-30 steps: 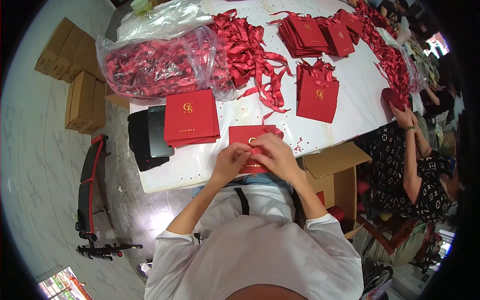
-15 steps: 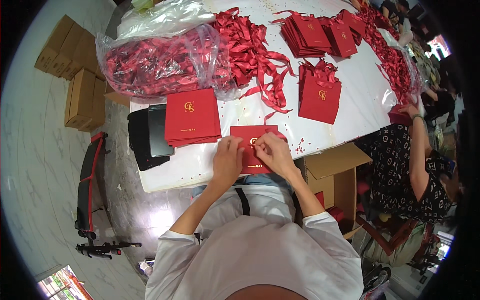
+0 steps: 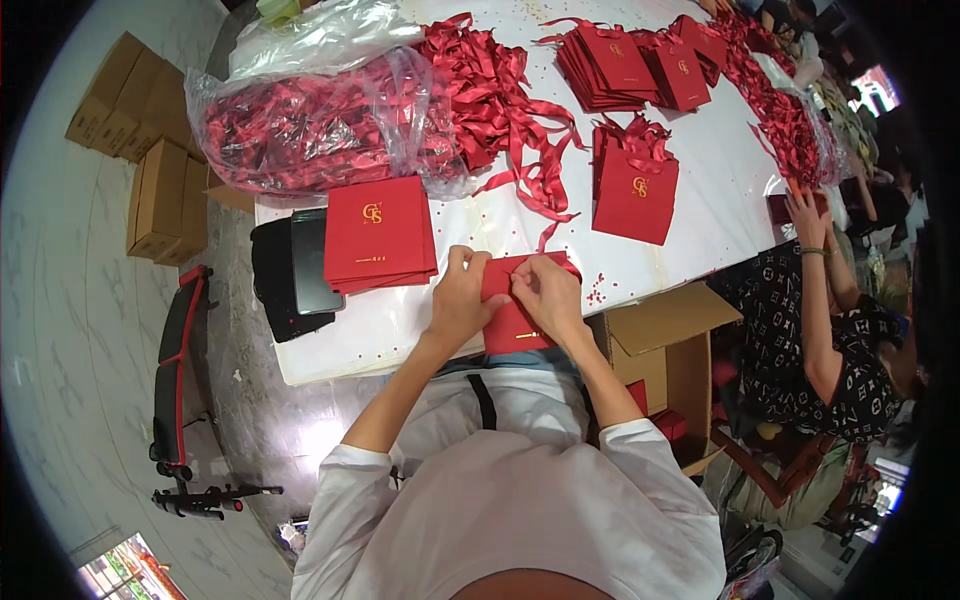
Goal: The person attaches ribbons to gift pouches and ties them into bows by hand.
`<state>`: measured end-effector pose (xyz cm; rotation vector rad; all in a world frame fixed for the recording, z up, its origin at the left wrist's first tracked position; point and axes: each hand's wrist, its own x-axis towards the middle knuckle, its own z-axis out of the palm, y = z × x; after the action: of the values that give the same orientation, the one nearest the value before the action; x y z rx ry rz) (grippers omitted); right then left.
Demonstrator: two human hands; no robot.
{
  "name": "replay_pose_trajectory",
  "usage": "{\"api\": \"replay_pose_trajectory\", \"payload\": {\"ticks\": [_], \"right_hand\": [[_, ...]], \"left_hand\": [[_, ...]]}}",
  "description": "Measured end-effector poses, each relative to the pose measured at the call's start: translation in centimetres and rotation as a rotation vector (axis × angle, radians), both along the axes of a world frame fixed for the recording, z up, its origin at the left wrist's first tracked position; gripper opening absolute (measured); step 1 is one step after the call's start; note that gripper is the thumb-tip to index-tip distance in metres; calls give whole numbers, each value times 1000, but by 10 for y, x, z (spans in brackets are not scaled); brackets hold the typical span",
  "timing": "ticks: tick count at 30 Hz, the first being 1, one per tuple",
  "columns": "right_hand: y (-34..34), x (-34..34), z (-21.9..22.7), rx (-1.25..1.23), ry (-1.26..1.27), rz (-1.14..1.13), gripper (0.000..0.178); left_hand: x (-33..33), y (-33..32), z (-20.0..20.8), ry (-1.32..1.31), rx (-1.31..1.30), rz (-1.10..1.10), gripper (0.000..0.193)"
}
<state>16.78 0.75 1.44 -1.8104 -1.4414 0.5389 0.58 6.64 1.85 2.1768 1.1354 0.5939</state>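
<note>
A flat red paper bag (image 3: 514, 328) with gold print lies at the table's near edge, in front of my body. My left hand (image 3: 462, 298) is closed on its left edge, thumb on the front face. My right hand (image 3: 549, 297) is in a pinch over the bag's upper part; what its fingertips hold is too small to make out. A bit of red ribbon (image 3: 572, 268) shows beside the right knuckles. To the left of my left hand, a stack of flat red bags (image 3: 378, 235) lies partly on a dark tablet-like device (image 3: 312, 270).
Beyond the stack lies a clear plastic sack of red ribbons (image 3: 310, 130), with loose ribbons (image 3: 490, 100) spilling out. Bags with ribbon handles (image 3: 635, 195) stand at right; more bags (image 3: 610, 65) lie behind. An open carton (image 3: 680, 345) is below the table edge. A co-worker (image 3: 820, 330) works at right.
My left hand has shifted slightly right, its thumb now further over the bag. The right hand's pinch has moved a little, and the co-worker's hands have come together over a red item.
</note>
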Motion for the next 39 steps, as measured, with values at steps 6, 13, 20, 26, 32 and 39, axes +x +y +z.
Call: {"api": "replay_pose_trajectory", "payload": {"ticks": [6, 13, 20, 26, 32, 39], "right_hand": [[1, -9, 0, -43, 47, -42, 14], [0, -18, 5, -75, -51, -117, 16], [4, -21, 6, -75, -25, -135, 19], [-3, -19, 11, 3, -9, -31, 12], [0, 3, 34, 94, -31, 157, 10], [22, 32, 34, -190, -184, 328, 18]], "left_hand": [[0, 8, -2, -88, 79, -69, 39], [8, 6, -5, -91, 113, -86, 24], [16, -11, -4, -87, 96, 22, 17], [10, -4, -9, -215, 95, 37, 18], [3, -1, -6, -190, -71, 23, 23], [6, -7, 7, -199, -22, -52, 17]]}}
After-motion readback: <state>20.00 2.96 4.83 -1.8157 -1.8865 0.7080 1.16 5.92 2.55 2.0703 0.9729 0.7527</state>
